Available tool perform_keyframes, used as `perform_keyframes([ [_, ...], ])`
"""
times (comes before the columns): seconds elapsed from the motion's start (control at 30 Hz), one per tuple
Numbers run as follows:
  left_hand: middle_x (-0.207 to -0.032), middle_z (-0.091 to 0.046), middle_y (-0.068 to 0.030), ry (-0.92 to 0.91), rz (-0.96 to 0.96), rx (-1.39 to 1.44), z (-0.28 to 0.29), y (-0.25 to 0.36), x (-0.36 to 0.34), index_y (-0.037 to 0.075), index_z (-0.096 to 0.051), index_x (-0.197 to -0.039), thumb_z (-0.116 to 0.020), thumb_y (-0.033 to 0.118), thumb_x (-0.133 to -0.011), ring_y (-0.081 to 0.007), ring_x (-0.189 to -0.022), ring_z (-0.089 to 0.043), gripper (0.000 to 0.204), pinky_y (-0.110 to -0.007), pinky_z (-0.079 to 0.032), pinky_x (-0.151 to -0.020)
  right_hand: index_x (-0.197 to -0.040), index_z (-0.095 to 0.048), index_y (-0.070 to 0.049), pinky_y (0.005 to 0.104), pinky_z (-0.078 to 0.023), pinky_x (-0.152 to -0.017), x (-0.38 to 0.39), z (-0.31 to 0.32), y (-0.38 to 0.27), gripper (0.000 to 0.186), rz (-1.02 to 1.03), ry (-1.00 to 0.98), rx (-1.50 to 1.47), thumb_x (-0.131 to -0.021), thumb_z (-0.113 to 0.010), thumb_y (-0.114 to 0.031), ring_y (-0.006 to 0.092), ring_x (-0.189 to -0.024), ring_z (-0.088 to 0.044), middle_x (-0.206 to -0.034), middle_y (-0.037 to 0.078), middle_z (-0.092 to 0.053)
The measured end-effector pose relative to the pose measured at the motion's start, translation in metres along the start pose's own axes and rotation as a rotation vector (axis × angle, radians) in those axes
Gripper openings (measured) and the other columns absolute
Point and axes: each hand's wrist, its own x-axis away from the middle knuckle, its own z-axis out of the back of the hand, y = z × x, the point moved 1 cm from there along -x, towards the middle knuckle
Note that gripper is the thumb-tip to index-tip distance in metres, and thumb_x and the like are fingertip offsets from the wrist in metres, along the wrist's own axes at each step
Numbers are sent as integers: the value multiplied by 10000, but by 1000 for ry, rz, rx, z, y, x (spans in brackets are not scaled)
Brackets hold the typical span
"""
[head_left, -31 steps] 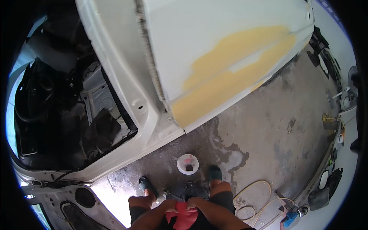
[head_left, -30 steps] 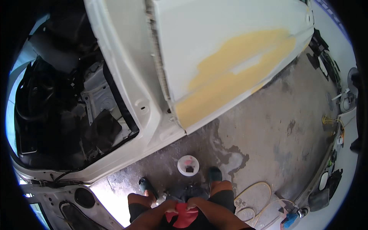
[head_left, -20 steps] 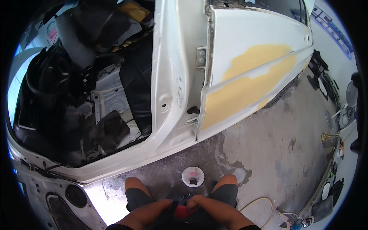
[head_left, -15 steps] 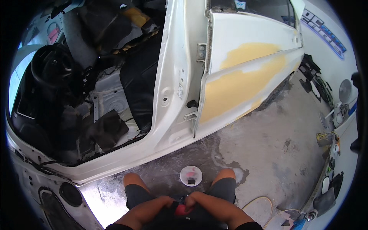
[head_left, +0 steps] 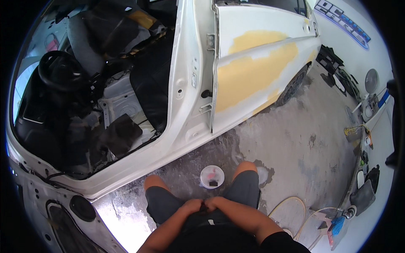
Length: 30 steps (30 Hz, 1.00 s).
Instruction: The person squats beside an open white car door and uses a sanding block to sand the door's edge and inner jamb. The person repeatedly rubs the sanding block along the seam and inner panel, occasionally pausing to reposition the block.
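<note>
Left hand [head_left: 194, 205] close beside right hand [head_left: 214, 203]; white bucket [head_left: 204, 173] on floor [head_left: 291, 143]; yellow-patched door [head_left: 249, 76] on white car [head_left: 182, 114].

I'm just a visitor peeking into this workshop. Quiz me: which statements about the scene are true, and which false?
1. The left hand and right hand are close together in front of the body. True.
2. The round white container is on the car seat. False: the round white container is on the floor.
3. A yellow patch covers part of the white door. True.
4. The steering wheel is red. False: the steering wheel is black.
5. A pale hose lies to the person's right. True.
</note>
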Motion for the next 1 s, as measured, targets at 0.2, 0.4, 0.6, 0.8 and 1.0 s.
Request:
perform_keyframes([
  [0.2, -1135, -673, -205, -23, 18, 23, 6, -12, -20, 74, -666, -1123, -570, 139, -844, -388, -1085, -627, 303, -474, -496, -895, -1080, -715, -58, 439, -512, -887, -1, -1, 6, 503, 39, 159, -138, -759, -675, -444, 362, -1018, -658, -1077, 207, -695],
  [0.4, -1128, -671, -211, -39, -31, 6, 16, -7, -17, 65, -674, -1099, -549, 134, -853, -395, -1074, -628, 285, -470, -498, -889, -1085, -717, -79, 429, -513, -892, -5, 0, 8, 530, 15, 136, -126, -787, -666, -514, 357, -1025, -657, -1082, 195, -697],
  [0.6, -1120, -670, -221, -45, -29, -3, 12, -11, -21, 52, -669, -1090, -533, 137, -866, -398, -1072, -628, 276, -473, -499, -889, -1097, -719, -109, 426, -507, -909, -1, 2, 3, 563, 51, 163, -177, -811, -651, -589, 357, -1040, -648, -1096, 185, -697],
  [0.8, -1131, -670, -218, -40, -3, 0, 17, -9, -16, 44, -655, -1100, -521, 117, -874, -392, -1079, -628, 273, -475, -497, -891, -1110, -717, -111, 424, -505, -920, 6, 11, -5, 570, 24, 148, -181, -799, -655, -584, 357, -1053, -646, -1104, 193, -694],
  [1.0, -1125, -672, -214, -54, -14, 12, 20, -7, -13, 48, -653, -1097, -517, 111, -877, -393, -1081, -626, 267, -469, -493, -895, -1097, -722, -92, 431, -508, -921, 8, 15, -9, 588, -47, 113, -155, -779, -666, -583, 364, -1051, -650, -1108, 199, -692],
])
